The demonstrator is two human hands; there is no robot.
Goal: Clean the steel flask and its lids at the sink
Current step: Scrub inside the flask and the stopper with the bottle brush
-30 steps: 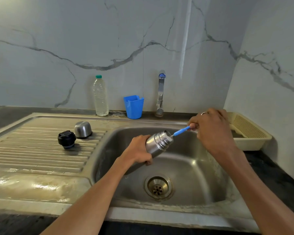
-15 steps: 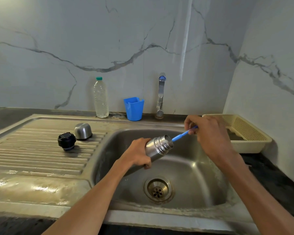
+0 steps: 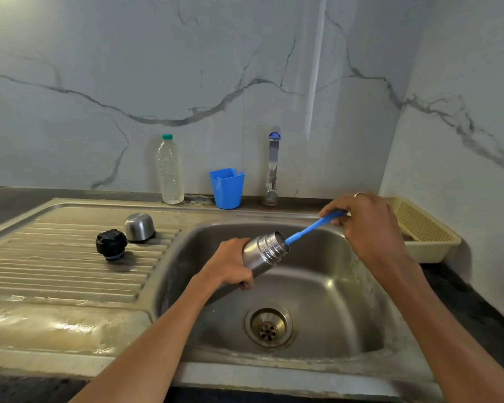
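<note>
The steel flask point(image 3: 264, 251) is tilted over the sink basin point(image 3: 317, 286), mouth up and to the right. My left hand point(image 3: 230, 266) grips its body. My right hand point(image 3: 367, 228) holds the blue handle of a brush point(image 3: 312, 228); the brush end is inside the flask mouth and hidden. On the ribbed draining board point(image 3: 56, 271) to the left lie the black inner lid point(image 3: 111, 245) and the steel cup lid point(image 3: 139, 227), side by side.
A tap point(image 3: 273, 167) stands behind the basin, with no water seen running. A blue plastic cup point(image 3: 227, 188) and a clear water bottle point(image 3: 170, 170) stand by the wall. A beige plastic basket point(image 3: 422, 231) sits at the right. The drain point(image 3: 269, 327) is below the flask.
My right hand has drawn back up and to the right, so more of the blue brush handle shows outside the flask mouth. The flask and left hand stay almost still.
</note>
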